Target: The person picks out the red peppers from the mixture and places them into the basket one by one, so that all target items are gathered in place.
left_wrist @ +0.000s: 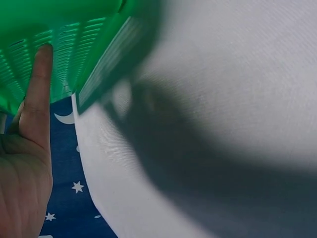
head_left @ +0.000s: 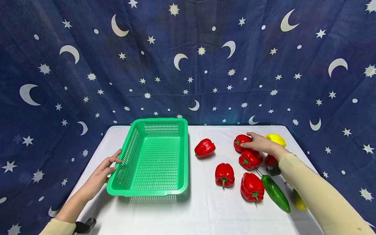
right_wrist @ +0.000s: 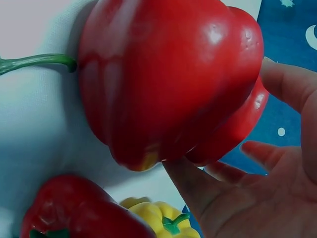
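Note:
At the left side of the green plastic basket [head_left: 158,163], my left hand [head_left: 101,174] grips the rim. One straight digit [left_wrist: 39,84] lies along the slotted outer wall in the left wrist view. My right hand [head_left: 261,142] reaches over the far right of the table, thumb and fingers around a red bell pepper [head_left: 241,141]. Just nearer lies another red bell pepper [head_left: 250,160]; in the right wrist view this large pepper [right_wrist: 168,74] hides part of the thumb. A dark red pepper [head_left: 271,161] shows partly beneath the right wrist.
Red bell peppers [head_left: 204,148] [head_left: 224,174] [head_left: 252,187] lie right of the basket. Beside them are a long green pepper [head_left: 276,193], a yellow bell pepper [head_left: 276,139] and a yellow-green item [head_left: 299,200] partly behind the right sleeve. A star-patterned cloth [head_left: 205,81] hangs behind the white table [head_left: 202,209].

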Available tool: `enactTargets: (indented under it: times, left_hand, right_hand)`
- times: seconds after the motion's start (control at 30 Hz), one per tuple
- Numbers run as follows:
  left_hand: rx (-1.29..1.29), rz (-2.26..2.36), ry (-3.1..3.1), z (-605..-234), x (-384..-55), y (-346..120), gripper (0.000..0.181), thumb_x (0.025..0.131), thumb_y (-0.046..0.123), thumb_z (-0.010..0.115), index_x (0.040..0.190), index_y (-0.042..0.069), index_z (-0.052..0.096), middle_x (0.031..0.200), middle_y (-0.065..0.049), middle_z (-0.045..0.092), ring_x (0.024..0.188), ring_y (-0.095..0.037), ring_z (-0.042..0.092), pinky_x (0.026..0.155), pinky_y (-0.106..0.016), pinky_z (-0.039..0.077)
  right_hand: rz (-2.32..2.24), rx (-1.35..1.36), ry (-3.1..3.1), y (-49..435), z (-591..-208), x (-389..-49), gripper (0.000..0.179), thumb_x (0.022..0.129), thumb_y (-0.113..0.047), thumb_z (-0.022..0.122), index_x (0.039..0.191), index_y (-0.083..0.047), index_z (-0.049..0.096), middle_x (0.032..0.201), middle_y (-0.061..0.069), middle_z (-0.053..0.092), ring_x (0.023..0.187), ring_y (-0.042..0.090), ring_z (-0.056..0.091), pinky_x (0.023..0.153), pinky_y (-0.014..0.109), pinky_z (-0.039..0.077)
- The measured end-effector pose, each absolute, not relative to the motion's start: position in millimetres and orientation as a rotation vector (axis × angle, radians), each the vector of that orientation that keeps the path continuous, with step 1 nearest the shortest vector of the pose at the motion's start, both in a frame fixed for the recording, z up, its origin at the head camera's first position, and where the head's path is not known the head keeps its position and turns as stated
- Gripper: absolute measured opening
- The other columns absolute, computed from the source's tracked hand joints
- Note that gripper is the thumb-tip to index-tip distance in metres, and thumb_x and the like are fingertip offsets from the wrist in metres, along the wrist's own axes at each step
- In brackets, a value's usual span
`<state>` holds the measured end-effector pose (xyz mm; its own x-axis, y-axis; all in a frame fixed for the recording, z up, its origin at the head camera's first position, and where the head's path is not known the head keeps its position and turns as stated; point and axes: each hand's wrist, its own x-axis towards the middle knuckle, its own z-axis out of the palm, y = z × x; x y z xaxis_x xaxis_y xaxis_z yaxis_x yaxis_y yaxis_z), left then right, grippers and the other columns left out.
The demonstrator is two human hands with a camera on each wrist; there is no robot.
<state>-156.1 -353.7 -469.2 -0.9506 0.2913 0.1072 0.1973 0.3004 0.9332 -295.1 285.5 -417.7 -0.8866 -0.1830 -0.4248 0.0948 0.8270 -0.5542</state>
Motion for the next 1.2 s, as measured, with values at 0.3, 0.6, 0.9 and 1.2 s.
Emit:
enactTargets:
  times: [0.3, 0.6, 0.9, 1.2]
  left_hand:
    - [0.482, 1.82, 2.445, -473.4, -154.8, -351.0, 0.019, 0.109, 0.007, 0.032, 0.125, -0.002, 0.037, 0.171, -0.008, 0.012, 0.141, 0.007, 0.027, 0.074, -0.038, 0.053]
    - [0.505, 1.816, 2.448, -472.0, -152.7, -347.9, 0.019, 0.11, 0.009, 0.031, 0.123, -0.003, 0.037, 0.171, -0.011, 0.009, 0.141, 0.008, 0.024, 0.08, -0.035, 0.05]
    - [0.439, 1.819, 2.453, -471.4, -152.5, -344.1, 0.019, 0.109, 0.009, 0.032, 0.123, -0.002, 0.037, 0.171, -0.011, 0.008, 0.14, 0.008, 0.025, 0.081, -0.036, 0.051]
    - [0.476, 1.862, 2.414, -473.8, -150.0, -338.8, 0.021, 0.111, 0.012, 0.032, 0.124, -0.003, 0.036, 0.171, -0.012, 0.005, 0.139, 0.008, 0.026, 0.077, -0.038, 0.053]
  right_hand:
    - [-0.768, -0.045, 2.556, 281.2, -419.1, -303.5, 0.093, 0.093, -0.043, 0.069, 0.155, 0.008, 0.022, 0.149, 0.036, 0.038, 0.127, 0.047, 0.048, 0.098, 0.059, 0.047]
    - [-0.793, -0.067, 2.513, 280.9, -415.6, -309.3, 0.09, 0.092, -0.038, 0.073, 0.154, 0.006, 0.026, 0.145, 0.034, 0.042, 0.127, 0.047, 0.047, 0.099, 0.058, 0.047]
    - [-0.838, -0.113, 2.46, 287.3, -418.5, -315.4, 0.087, 0.093, -0.035, 0.07, 0.157, 0.002, 0.024, 0.149, 0.034, 0.035, 0.133, 0.05, 0.038, 0.103, 0.061, 0.042]
    - [-0.834, -0.114, 2.455, 286.7, -418.0, -320.9, 0.087, 0.092, -0.034, 0.071, 0.158, -0.001, 0.025, 0.149, 0.033, 0.037, 0.131, 0.047, 0.042, 0.102, 0.057, 0.045]
